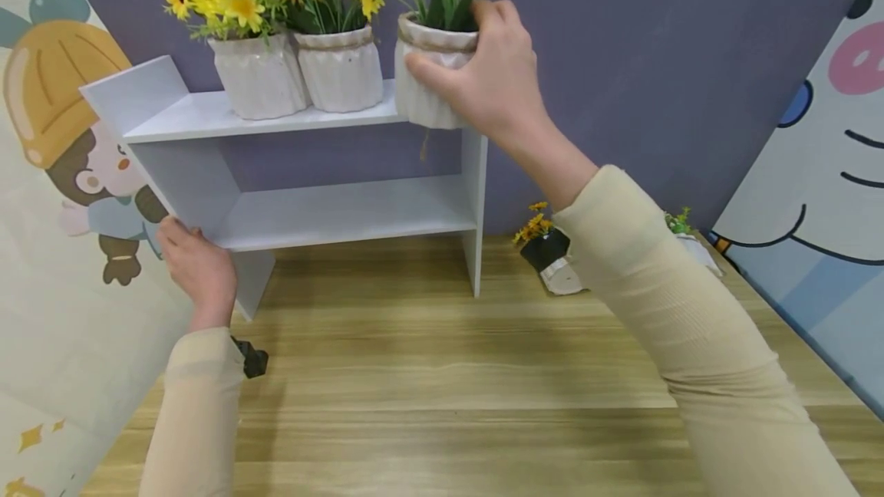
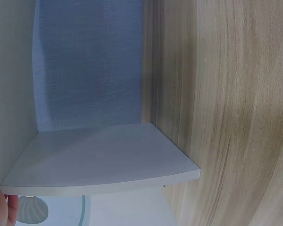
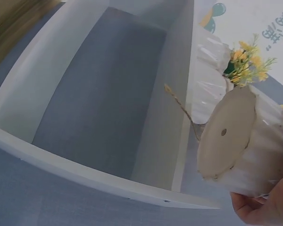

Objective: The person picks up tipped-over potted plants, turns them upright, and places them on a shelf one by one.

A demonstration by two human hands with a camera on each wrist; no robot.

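Note:
My right hand (image 1: 500, 75) grips a white ribbed flowerpot (image 1: 431, 98) of yellow sunflowers, thumb across the front and fingers over the far side. In the right wrist view the pot's round base (image 3: 228, 132) shows a small hole, and a loose twine end hangs beside it. The pot is at the right end of the upper board of a white two-tier shelf (image 1: 345, 213). Two similar pots stand on that board: a middle flowerpot (image 1: 340, 71) and a left flowerpot (image 1: 258, 77). My left hand (image 1: 198, 265) holds the shelf's left side panel, at the lower board's level.
The shelf stands on a wood-grain table (image 1: 414, 374) against a purple-grey wall (image 1: 642, 83). On the table at right, a black and white pot (image 1: 552, 259) with yellow flowers lies tilted, partly behind my right sleeve. Another small plant (image 1: 680, 222) is beyond it. A black object (image 1: 254, 359) is by my left wrist.

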